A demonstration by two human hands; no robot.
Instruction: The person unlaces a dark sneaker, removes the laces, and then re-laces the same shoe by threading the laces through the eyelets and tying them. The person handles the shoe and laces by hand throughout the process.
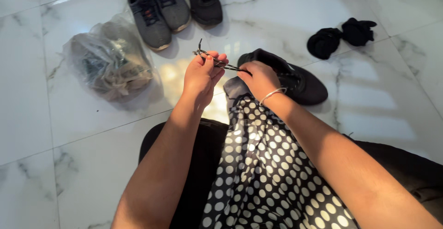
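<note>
The floor (92,164) is white marble tile with grey veins. On it lie three dark shoes (173,7), a clear plastic bag (110,60), two black socks (341,37), and another black shoe (300,83).

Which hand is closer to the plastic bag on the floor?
Left. The left hand holds the shoelace just right of the plastic bag; the right hand is farther right.
</note>
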